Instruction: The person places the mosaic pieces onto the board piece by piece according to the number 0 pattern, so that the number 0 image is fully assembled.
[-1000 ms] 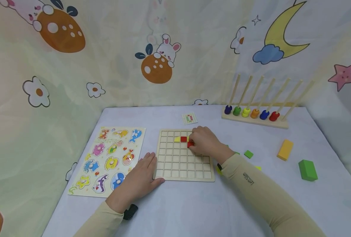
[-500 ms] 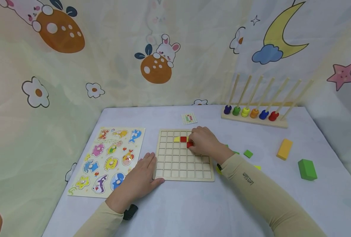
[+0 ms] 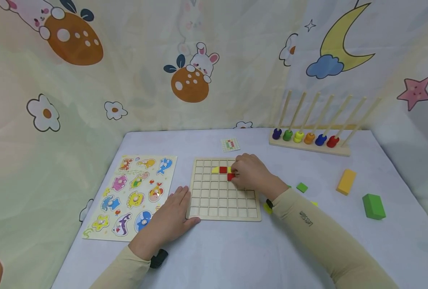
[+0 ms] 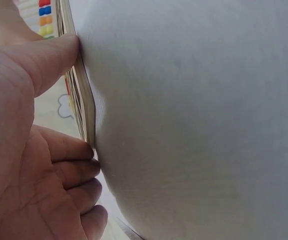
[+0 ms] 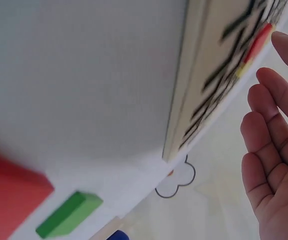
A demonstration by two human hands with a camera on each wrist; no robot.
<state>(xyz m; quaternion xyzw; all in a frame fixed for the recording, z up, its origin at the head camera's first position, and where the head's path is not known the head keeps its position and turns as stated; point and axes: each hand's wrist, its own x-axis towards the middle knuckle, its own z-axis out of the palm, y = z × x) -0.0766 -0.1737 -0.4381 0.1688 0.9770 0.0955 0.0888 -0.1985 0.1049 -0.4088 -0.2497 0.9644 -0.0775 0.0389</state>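
Observation:
A square wooden grid board (image 3: 224,200) lies on the table. On its upper rows are a yellow tile (image 3: 215,170), a red tile (image 3: 223,170), another yellow tile (image 3: 229,170) partly behind my fingers, and a second red tile (image 3: 230,177) below. My right hand (image 3: 251,172) is over the board's upper right, its fingertips beside the lower red tile. In the right wrist view, nothing shows between its thumb and index finger. My left hand (image 3: 172,210) rests at the board's lower left corner, fingers extended along the left side, thumb at the front edge.
A sea-animal puzzle board (image 3: 127,196) lies left of the grid. A small pattern card (image 3: 230,145) lies behind it. At the back right stands a peg rack (image 3: 309,147) with coloured beads. Green tile (image 3: 302,187), orange block (image 3: 346,182) and green block (image 3: 373,206) lie rightward.
The fingers of my right hand have shifted slightly right, and more of the lower red tile shows on the grid. My left hand has stayed put.

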